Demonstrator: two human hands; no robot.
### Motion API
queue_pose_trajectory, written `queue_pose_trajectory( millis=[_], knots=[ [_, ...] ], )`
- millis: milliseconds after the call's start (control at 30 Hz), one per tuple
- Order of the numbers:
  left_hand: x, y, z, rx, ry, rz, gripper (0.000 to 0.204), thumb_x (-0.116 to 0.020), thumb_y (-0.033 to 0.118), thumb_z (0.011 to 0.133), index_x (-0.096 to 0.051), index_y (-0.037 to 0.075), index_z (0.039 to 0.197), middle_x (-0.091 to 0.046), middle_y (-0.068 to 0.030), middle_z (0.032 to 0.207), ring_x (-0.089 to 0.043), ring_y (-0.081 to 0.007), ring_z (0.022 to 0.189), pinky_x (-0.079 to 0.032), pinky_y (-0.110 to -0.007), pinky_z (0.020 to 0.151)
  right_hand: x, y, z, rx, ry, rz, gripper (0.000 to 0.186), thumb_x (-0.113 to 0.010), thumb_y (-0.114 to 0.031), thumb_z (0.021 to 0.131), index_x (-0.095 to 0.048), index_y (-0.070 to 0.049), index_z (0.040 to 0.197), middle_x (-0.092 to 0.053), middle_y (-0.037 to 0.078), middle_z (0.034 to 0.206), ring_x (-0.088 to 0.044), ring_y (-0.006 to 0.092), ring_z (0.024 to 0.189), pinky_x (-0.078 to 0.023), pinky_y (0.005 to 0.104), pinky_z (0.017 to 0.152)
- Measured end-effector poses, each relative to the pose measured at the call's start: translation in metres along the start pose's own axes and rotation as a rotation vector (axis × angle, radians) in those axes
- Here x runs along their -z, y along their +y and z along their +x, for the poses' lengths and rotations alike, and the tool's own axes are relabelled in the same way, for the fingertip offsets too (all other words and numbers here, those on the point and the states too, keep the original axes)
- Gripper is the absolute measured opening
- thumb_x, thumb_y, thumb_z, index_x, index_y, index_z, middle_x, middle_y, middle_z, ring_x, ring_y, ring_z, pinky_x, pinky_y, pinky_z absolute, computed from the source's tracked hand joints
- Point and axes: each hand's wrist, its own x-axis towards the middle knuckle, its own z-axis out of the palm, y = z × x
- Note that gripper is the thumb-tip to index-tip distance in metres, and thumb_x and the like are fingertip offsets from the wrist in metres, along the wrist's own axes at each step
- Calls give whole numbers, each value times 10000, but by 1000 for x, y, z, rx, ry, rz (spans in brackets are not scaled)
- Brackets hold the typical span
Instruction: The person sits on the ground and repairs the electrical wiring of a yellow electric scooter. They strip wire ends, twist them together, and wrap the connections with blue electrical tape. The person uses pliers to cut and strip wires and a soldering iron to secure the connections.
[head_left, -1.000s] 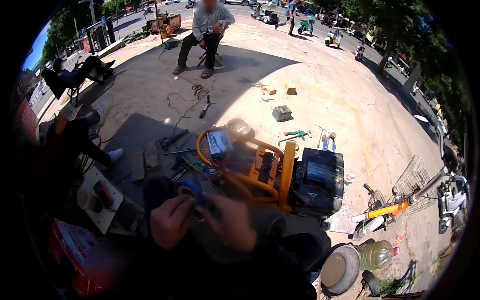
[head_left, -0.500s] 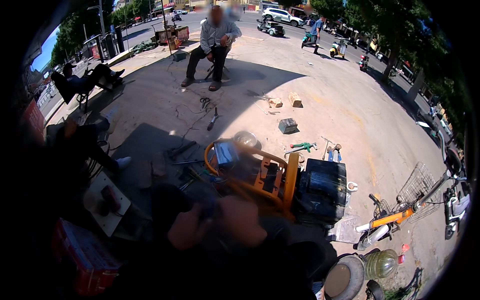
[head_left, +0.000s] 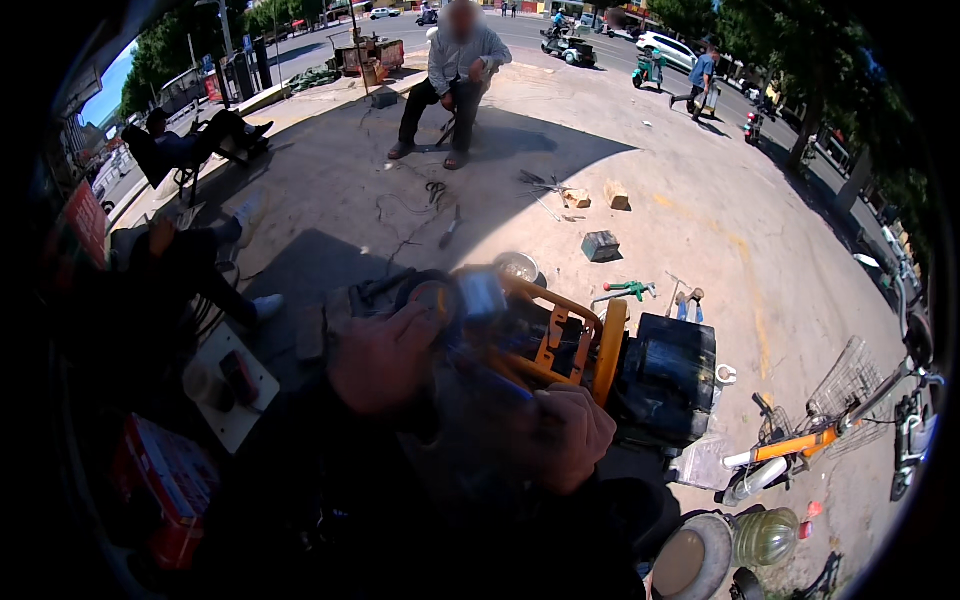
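My left hand (head_left: pixel 385 360) is raised over the near left of a yellow metal frame (head_left: pixel 609 350). Its fingers are closed on a dark ring-shaped thing (head_left: pixel 412 288), too blurred to name. My right hand (head_left: pixel 575 435) is closed at the near side of the frame, its fingertips around a thin blue thing (head_left: pixel 513 386), smeared by motion. A pale blue-white block (head_left: pixel 482 295) sits on the frame between and beyond my hands. Against the frame's right end stands a glossy black box (head_left: pixel 665 370). Dark shadow hides what lies between my hands.
On the ground ahead are a metal bowl (head_left: pixel 517 266), a green-handled tool (head_left: pixel 628 289) and a dark battery-like block (head_left: pixel 601 246). An orange bicycle (head_left: pixel 790 440) and a large bottle (head_left: pixel 768 537) lie right. A red box (head_left: pixel 170 480) stands left. A person (head_left: pixel 465 75) sits facing me.
My hands have moved apart: the left up with the dark ring-shaped thing, the right rightward with the thin blue thing. The view has shifted slightly. A walking person in the background has moved right.
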Motion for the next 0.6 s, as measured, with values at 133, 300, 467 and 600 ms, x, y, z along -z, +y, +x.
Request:
queue_pose_trajectory(
  millis=[133,300,467,600],
  knots=[
    [25,-9,38,-264,60,89,453,-872,204,724,-674,71,1108,-668,-76,1013,-701,-278,806,-544,-363,599,5,-3,-2,-117,151,17,175,-689,12,823,-598,-29,966,-685,131,781,-700,213,662,-563,305,652],
    [59,6,52,-488,68,393,370,-839,231,766,-701,78,1074,-641,-47,983,-659,-227,722,-527,-341,542,-6,9,-11,-663,48,411,171,-629,-158,1021,-627,-2,1091,-713,68,849,-687,148,762,-534,283,694],
    [52,16,69,-541,16,445,330,-791,197,811,-688,59,1092,-621,-58,994,-644,-203,701,-527,-310,561,15,28,14,-604,191,463,484,-537,-357,1074,-571,45,1340,-660,144,1249,-641,187,1120,-523,332,926],
    [58,48,60,-583,-66,535,269,-713,168,867,-695,54,1109,-589,-58,964,-617,-187,667,-519,-286,558,2,1,28,-468,-9,615,527,-643,-301,1022,-543,53,1400,-663,157,1283,-629,196,1156,-503,353,1002]
  ],
)
